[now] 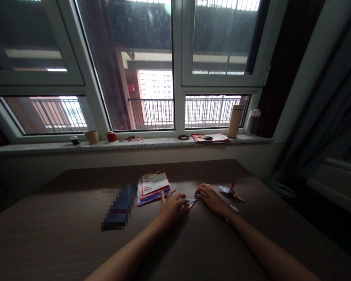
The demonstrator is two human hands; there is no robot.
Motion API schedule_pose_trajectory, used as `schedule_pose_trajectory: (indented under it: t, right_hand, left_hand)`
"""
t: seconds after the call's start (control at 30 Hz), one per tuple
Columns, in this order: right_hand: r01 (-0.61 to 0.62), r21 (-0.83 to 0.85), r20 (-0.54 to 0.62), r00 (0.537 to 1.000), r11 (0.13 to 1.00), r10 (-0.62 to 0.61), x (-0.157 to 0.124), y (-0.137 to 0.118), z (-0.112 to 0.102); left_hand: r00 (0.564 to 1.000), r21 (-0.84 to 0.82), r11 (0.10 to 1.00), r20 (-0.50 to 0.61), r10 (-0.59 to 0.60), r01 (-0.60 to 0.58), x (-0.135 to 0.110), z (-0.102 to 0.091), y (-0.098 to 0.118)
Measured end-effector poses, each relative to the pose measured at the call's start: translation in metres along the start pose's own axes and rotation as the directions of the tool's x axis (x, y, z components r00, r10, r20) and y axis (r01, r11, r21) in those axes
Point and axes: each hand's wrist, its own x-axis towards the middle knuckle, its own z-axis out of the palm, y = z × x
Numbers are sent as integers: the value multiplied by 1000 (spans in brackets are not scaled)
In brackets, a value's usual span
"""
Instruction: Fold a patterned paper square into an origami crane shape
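A small folded paper [192, 203], pale with coloured edges, lies on the table between my two hands. My left hand [173, 207] is closed over its left part, the thumb side pressing it while another finger sticks out towards a stack of printed paper sheets [154, 186]. At the pointed right end of the folded paper, my right hand [211, 198] has its fingers bent and together, with the tips down by the point. The fingers hide part of the paper. Beyond my right hand rests a folded paper figure [233, 192] with white and coloured parts.
A blurred dark blue object [119, 207] lies left of the stack on the brown table [61, 234]. Along the windowsill [158, 143] stand a paper cup [91, 137], a red spool [111, 136], a bracelet [183, 137], scissors [208, 138] on papers, and a tan flask [235, 121].
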Motion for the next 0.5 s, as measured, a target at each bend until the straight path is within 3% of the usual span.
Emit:
schedule_pose_trajectory:
  t: [0.13, 0.3, 0.5]
  right_hand:
    - [33, 44, -81, 996, 999, -29, -4, -1, -1]
    - [205, -46, -56, 977, 978, -207, -10, -9, -1]
    - [137, -181, -66, 986, 974, -151, -12, -13, 3]
  left_hand:
    - [1000, -3, 1000, -13, 4, -4, -1, 2, -1]
    - [999, 8, 1000, -41, -7, 7, -2, 4, -1]
    - [999, 9, 1000, -35, 5, -4, -2, 2, 1]
